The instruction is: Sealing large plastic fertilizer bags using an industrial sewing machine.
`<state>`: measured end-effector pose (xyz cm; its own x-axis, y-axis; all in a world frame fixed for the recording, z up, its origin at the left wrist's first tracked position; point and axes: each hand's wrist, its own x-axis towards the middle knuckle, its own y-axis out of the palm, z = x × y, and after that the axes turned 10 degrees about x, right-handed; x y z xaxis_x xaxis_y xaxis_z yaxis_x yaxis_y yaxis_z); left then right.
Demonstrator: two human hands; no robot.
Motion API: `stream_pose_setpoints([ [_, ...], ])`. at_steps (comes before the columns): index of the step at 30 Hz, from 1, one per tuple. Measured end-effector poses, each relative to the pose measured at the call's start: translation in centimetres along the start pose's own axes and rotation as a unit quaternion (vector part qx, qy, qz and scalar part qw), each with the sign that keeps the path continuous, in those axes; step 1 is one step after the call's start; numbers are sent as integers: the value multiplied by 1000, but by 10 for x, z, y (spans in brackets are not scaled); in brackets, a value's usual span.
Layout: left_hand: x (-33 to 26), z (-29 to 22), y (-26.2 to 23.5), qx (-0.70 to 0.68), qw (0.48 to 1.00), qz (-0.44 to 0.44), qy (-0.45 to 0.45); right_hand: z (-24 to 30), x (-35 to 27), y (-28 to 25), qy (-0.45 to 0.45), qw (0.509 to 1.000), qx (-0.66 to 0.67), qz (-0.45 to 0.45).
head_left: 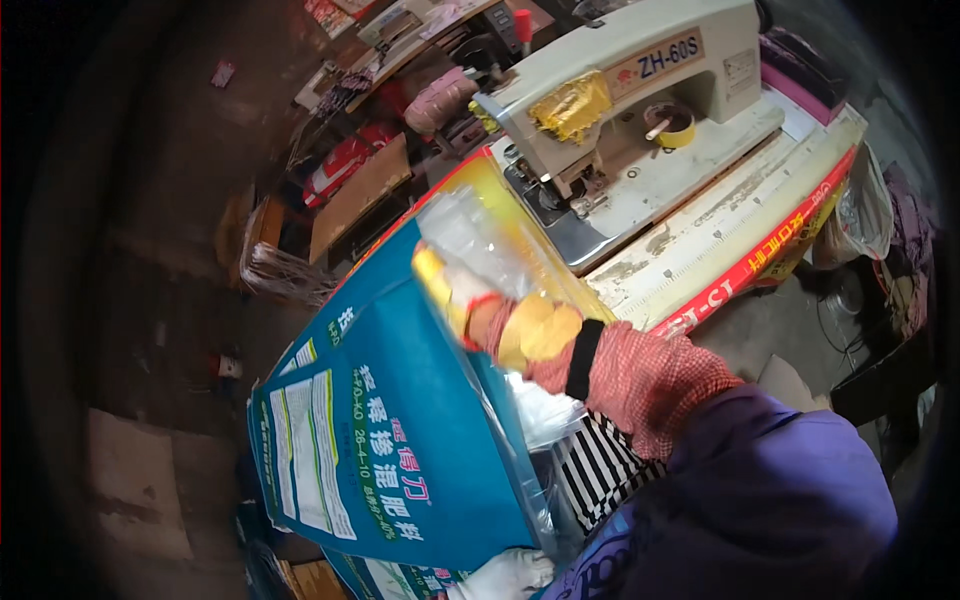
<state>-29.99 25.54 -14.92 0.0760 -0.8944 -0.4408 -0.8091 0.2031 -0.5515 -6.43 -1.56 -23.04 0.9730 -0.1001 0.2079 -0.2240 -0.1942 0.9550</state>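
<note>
A large blue printed woven sack (400, 400) lies slantwise before me, its upper end on the sewing machine's table. Clear plastic liner (475, 240) bunches along the sack's right edge. My right hand (510, 325), in a glove patched yellow and orange, is closed on this liner and slightly blurred; its fingertips are partly hidden. A black band circles the wrist over a red checked cuff. At the bottom, my left hand (510, 573), in a white glove, grips the sack's near edge with curled fingers. Under the sack's lower end, another blue sack (385, 578) shows.
An industrial sewing machine (630, 100) stands at the upper right, with a yellow tape roll (670, 126) on its bed. Behind are a pink twine spool (440, 100) and another sewing machine (395, 25). A wooden board (360, 195) lies at far left; flattened cardboard (135, 470) rests on the floor.
</note>
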Motion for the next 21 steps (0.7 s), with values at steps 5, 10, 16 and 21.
stream_pose_setpoints([
  [5,52,-62,-127,231,961,-153,5,-53,-86,69,107,-243,963,44],
  [10,134,-70,-217,670,661,-337,-5,-63,-111,86,-50,-531,846,-21],
  [16,154,-17,-205,585,809,-57,17,-44,-129,70,-122,-480,837,-231],
  [21,134,-16,-247,576,748,-273,-184,-25,-131,78,-205,-612,754,-122],
])
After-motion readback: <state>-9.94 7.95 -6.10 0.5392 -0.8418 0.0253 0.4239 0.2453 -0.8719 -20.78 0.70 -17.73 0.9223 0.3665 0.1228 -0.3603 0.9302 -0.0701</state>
